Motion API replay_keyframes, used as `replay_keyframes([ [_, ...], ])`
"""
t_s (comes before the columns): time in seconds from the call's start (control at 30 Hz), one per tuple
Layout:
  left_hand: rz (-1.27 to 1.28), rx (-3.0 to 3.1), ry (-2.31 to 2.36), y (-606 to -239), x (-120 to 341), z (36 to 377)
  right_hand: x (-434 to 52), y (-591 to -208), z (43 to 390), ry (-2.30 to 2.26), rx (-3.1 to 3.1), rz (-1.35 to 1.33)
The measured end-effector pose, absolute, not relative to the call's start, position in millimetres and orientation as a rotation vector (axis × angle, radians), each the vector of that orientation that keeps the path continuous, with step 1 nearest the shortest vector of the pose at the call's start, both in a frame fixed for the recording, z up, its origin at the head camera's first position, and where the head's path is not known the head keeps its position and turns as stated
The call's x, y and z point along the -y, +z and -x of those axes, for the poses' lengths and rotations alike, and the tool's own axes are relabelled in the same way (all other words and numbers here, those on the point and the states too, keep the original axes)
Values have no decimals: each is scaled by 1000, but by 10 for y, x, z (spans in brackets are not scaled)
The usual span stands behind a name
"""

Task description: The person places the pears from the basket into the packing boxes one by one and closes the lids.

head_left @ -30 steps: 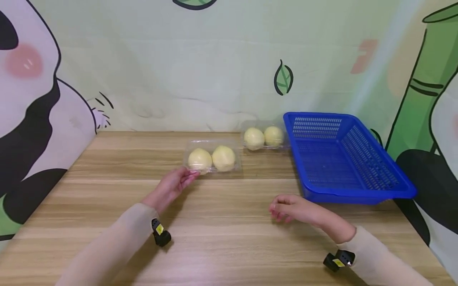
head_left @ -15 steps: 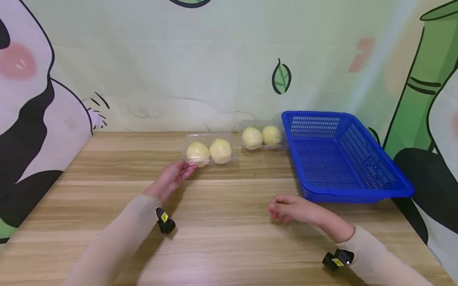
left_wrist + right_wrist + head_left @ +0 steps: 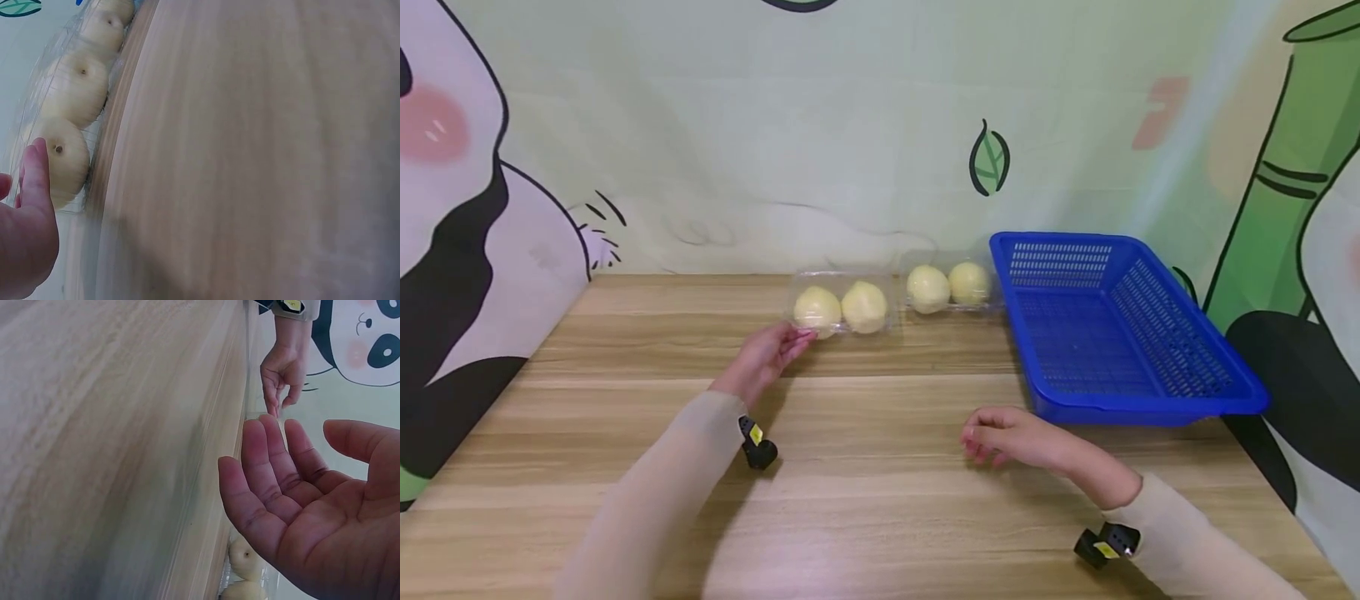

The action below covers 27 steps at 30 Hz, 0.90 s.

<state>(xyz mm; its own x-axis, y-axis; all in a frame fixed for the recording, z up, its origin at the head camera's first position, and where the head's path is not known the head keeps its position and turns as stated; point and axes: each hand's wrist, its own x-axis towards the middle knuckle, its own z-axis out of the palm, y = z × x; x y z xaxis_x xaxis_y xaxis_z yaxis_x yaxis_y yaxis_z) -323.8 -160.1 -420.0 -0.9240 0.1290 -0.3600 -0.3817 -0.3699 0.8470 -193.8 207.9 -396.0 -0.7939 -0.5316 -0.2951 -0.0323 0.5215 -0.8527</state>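
The right hand (image 3: 1007, 437) lies nearest, low over the wooden table (image 3: 880, 500) just in front of the blue basket's near rim; its fingers are loosely curled and relaxed and it holds nothing, the palm showing open in the right wrist view (image 3: 312, 512); farther out, the left hand (image 3: 767, 354) stretches forward with straight fingers, their tips touching the near left corner of a clear plastic box of two pale yellow buns (image 3: 842, 308); in the left wrist view the fingers (image 3: 34, 181) rest against that box (image 3: 69, 112) without curling round it; the box sits flat on the table near its far edge; just beside it to the right, close to touching, sits a second clear box of two buns (image 3: 949, 285), whose right end is against the blue basket (image 3: 1150, 367); behind everything hangs a panda and bamboo backdrop (image 3: 700, 150).
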Motion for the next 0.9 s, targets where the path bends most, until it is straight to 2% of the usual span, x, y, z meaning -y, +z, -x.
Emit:
replay_keyframes([
  [0.9, 415, -1587, 2341, -4158, 1466, 3551, -2147, -3996, 1965, -1239, -2235, 460],
])
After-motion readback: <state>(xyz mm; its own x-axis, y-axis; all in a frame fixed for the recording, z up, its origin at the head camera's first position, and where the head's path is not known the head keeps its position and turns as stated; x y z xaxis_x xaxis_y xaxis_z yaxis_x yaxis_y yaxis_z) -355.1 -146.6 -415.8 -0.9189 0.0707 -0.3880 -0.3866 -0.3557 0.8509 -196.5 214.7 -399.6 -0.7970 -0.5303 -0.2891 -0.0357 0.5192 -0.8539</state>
